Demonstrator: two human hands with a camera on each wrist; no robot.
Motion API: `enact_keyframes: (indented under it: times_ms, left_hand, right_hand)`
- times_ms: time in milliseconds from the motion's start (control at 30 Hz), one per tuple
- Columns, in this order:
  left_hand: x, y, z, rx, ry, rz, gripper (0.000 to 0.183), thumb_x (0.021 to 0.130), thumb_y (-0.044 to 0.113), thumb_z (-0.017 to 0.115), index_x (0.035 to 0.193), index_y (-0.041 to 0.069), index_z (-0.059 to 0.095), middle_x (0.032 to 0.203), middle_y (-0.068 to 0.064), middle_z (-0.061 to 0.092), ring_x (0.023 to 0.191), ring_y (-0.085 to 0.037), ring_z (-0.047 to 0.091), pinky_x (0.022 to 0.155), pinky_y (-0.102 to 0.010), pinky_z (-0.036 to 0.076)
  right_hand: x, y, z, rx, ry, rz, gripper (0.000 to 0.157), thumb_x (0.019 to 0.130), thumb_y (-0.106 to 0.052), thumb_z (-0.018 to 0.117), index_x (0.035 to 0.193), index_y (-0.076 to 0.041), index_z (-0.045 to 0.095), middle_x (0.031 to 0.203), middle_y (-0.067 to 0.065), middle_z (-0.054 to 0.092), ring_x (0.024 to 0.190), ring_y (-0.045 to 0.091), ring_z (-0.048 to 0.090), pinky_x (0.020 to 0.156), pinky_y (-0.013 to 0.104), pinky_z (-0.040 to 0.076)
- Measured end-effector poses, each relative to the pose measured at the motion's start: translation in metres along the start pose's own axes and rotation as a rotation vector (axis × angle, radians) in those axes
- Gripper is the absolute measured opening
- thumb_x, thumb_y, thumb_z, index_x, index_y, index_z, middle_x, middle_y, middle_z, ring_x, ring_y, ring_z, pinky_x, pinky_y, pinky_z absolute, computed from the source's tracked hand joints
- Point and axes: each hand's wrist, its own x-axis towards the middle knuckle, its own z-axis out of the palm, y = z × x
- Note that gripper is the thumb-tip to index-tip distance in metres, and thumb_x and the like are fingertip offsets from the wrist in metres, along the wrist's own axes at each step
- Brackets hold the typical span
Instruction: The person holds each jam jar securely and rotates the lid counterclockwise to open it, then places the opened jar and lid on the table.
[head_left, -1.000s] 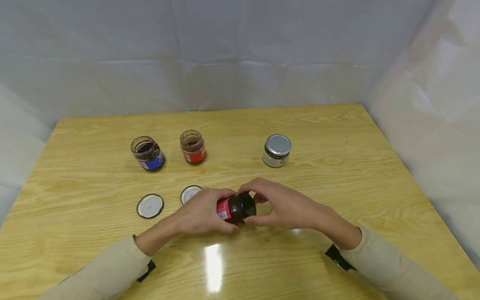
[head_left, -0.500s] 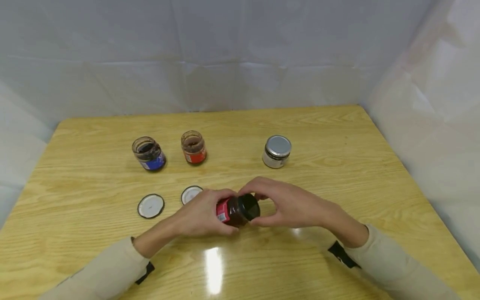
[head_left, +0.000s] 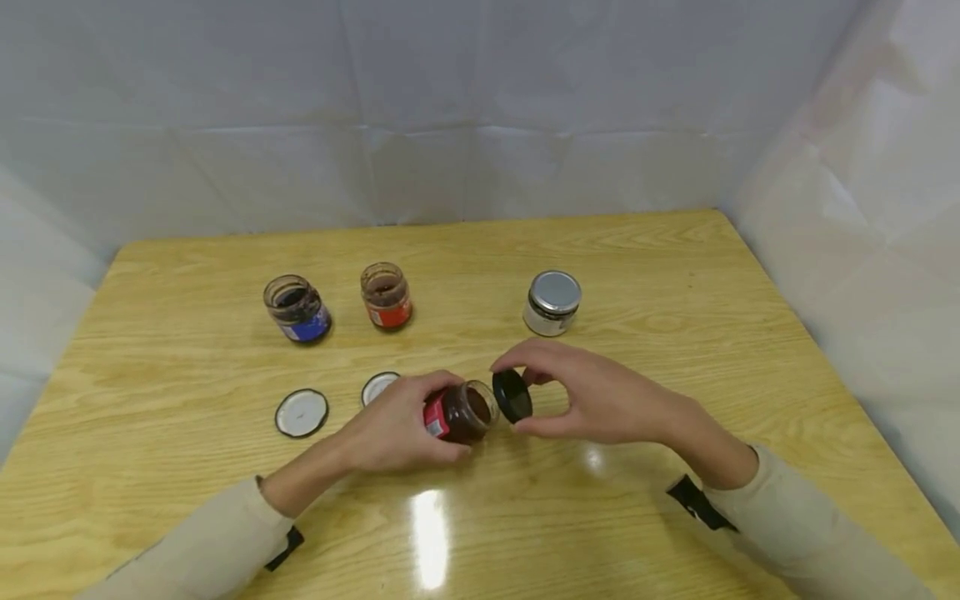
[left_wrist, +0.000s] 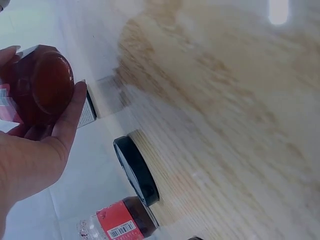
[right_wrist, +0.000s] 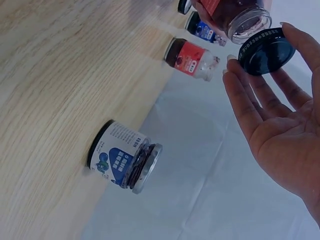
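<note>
Spill risk: red-labelled jar (head_left: 459,412) tipped sideways, mouth open, clasped by curled left hand (head_left: 397,425) above table (head_left: 675,275) front edge middle; black lid (head_left: 512,396) (just clear) pinched in right hand (head_left: 592,396) fingertips, droppable.

A glossy, light yellow wooden table (head_left: 675,275) with visible grain fills the lower part of the head view. A bright patch of overhead light reflects off its near surface. Creased white fabric sheeting (head_left: 450,108) hangs behind it and along both sides.
</note>
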Motion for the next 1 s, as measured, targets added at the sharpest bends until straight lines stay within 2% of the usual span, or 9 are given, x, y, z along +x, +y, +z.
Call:
enact_keyframes:
  times_ms: [267, 467, 733, 1000]
  left_hand:
    - [0.006, 0.000, -0.004, -0.049, 0.057, -0.048, 0.059, 0.068, 0.032, 0.084, 0.120, 0.019, 0.060, 0.103, 0.007, 0.063, 0.090, -0.010, 0.059, 0.076, -0.031, 0.051]
    - [0.010, 0.001, -0.009, -0.052, 0.082, -0.084, 0.072, 0.068, 0.035, 0.084, 0.130, 0.014, 0.056, 0.112, 0.000, 0.063, 0.096, -0.014, 0.059, 0.080, -0.032, 0.050]
    - [0.020, 0.006, -0.015, -0.017, 0.077, -0.078, 0.071, 0.069, 0.035, 0.084, 0.130, 0.014, 0.056, 0.114, -0.001, 0.062, 0.098, -0.015, 0.059, 0.081, -0.033, 0.050]
    - [0.034, 0.006, -0.020, 0.005, 0.123, -0.074, 0.072, 0.069, 0.031, 0.084, 0.132, 0.012, 0.055, 0.117, -0.003, 0.062, 0.100, -0.017, 0.059, 0.083, -0.033, 0.051]
  right_hand:
    - [-0.006, 0.001, -0.007, -0.020, 0.022, 0.055, 0.056, 0.087, -0.041, 0.069, 0.134, -0.020, 0.049, 0.129, -0.009, 0.050, 0.109, 0.011, 0.055, 0.093, 0.033, 0.045]
    - [-0.009, 0.000, -0.015, -0.035, 0.047, 0.072, 0.057, 0.087, -0.041, 0.069, 0.135, -0.019, 0.047, 0.131, -0.008, 0.049, 0.109, 0.011, 0.056, 0.093, 0.034, 0.046]
    - [-0.011, 0.002, -0.019, -0.039, 0.049, 0.086, 0.057, 0.088, -0.041, 0.068, 0.136, -0.018, 0.047, 0.132, -0.006, 0.048, 0.109, 0.012, 0.056, 0.093, 0.034, 0.046]
    - [-0.013, 0.006, -0.018, -0.034, 0.050, 0.087, 0.058, 0.088, -0.040, 0.068, 0.137, -0.017, 0.046, 0.132, -0.004, 0.049, 0.109, 0.012, 0.056, 0.092, 0.036, 0.046]
